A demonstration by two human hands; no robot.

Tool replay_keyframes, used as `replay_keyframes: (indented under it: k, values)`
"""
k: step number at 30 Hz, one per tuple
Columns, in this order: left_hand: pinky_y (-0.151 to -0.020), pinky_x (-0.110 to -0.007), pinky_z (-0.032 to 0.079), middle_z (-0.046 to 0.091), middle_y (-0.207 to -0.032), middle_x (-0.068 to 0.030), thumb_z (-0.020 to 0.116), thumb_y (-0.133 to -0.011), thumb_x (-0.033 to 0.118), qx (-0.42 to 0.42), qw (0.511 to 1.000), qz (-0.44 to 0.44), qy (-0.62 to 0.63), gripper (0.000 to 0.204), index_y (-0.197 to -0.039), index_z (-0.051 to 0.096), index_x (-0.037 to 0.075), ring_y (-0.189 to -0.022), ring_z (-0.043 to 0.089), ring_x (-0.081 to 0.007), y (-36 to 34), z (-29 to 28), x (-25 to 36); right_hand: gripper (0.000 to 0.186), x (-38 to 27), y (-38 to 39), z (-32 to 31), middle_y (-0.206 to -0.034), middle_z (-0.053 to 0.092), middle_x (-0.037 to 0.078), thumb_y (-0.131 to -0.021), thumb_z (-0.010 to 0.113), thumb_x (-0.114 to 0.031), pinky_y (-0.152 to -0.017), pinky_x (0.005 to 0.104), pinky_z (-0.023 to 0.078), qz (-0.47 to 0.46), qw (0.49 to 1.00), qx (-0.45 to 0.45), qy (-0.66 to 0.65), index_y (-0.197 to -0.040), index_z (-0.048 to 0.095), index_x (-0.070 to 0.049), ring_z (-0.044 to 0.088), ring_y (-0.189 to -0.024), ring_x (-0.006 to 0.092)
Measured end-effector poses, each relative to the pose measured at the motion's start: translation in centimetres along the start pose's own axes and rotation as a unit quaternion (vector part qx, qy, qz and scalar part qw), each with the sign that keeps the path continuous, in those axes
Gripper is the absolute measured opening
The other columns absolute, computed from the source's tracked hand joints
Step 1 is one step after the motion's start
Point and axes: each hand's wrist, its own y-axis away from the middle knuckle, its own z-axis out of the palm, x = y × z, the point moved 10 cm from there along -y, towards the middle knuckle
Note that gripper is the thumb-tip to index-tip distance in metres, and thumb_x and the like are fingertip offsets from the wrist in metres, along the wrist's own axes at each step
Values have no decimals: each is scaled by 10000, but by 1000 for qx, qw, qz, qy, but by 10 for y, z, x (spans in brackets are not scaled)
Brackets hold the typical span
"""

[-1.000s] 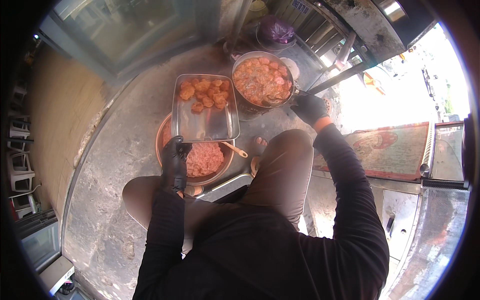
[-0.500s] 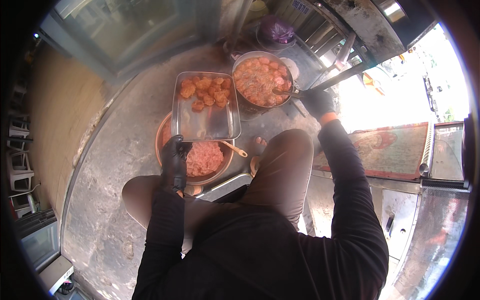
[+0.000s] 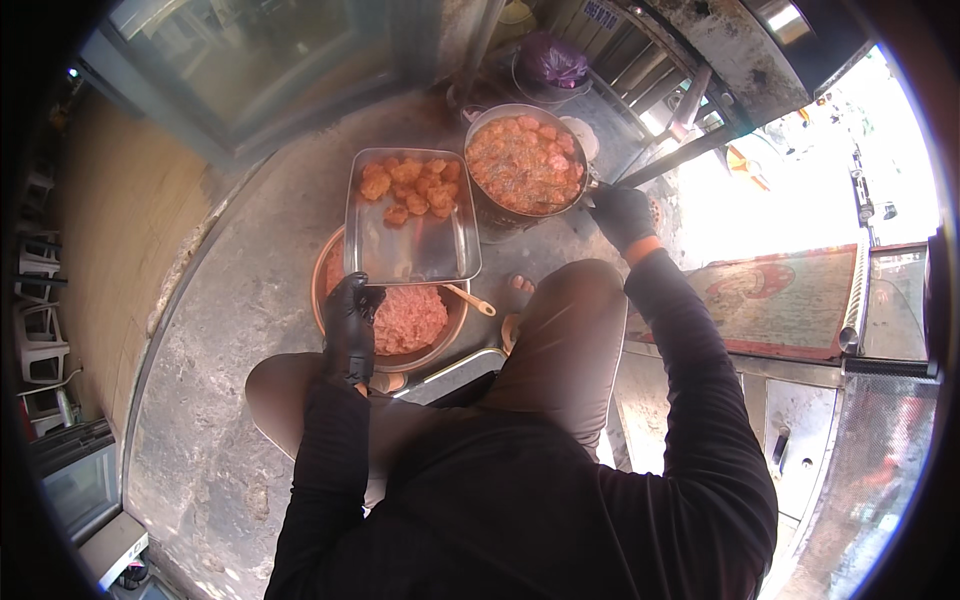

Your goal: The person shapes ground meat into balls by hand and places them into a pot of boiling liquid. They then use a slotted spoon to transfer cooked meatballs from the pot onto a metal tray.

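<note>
Tray point(image 3: 425, 245) of shiny metal, shallow and rectangular, stands over the far part of a wide round bowl point(image 3: 460, 330) of pink minced paste point(image 3: 410, 318) (whether it rests on the bowl's rim I cannot tell). Browned fried pieces point(image 3: 403, 188) lie clustered in its far half, its near half bare metal. The left hand point(image 3: 350, 310), gloved in black, grips the tray's near edge, its fingers clamped there. A pale handle point(image 3: 470, 298) juts from the bowl, just under the tray's near right corner.

To the tray's right, a round pan point(image 3: 468, 150) holds bubbling oil crowded with orange-pink pieces point(image 3: 520, 160). The right hand point(image 3: 622, 217), also black-gloved, is just beside the pan's right rim, fingers curled in; what they hold is hidden, so I cannot tell their grip.

A red-bordered board point(image 3: 770, 305) at right bears a reddish design and faint script, too blurred to read. A blue panel point(image 3: 602, 14) at the top carries pale lettering, and a purple bag point(image 3: 556, 62) sits beyond the pan. White plastic chairs point(image 3: 40, 335) stand far left.
</note>
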Motion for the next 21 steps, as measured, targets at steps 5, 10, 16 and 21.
replay_keyframes:
  k: [5,10,16,21]
  values:
    - [-750,-295,544,669,-841,-39,635,-954,169,3,1000,-4,5,140,-993,678,41,-765,648,-149,3,3,2,213,-3,-1,17,-882,735,100,-913,653,-311,-750,419,558,25,1000,8,9,-1037,746,-166,719,-861,284]
    - [-735,-297,551,676,-854,-46,642,-951,165,8,1000,-13,16,139,-1001,679,41,-762,659,-155,0,-3,-2,271,26,9,33,-1053,749,90,-945,616,-292,-835,403,552,31,991,66,-117,-1154,737,-168,714,-935,274]
    - [-724,-296,552,677,-840,-49,647,-945,158,-4,1000,-4,23,132,-996,680,40,-749,662,-155,-3,-3,-3,329,51,2,66,-1138,729,84,-907,687,-371,-874,430,546,7,969,25,-244,-1207,736,-245,695,-1012,331]
    - [-729,-294,551,676,-844,-52,641,-947,160,-4,1000,3,-2,139,-1003,679,38,-753,662,-158,-2,-4,-1,300,66,15,45,-1087,741,101,-908,676,-379,-847,450,554,118,956,7,-268,-1161,739,-233,703,-999,346]
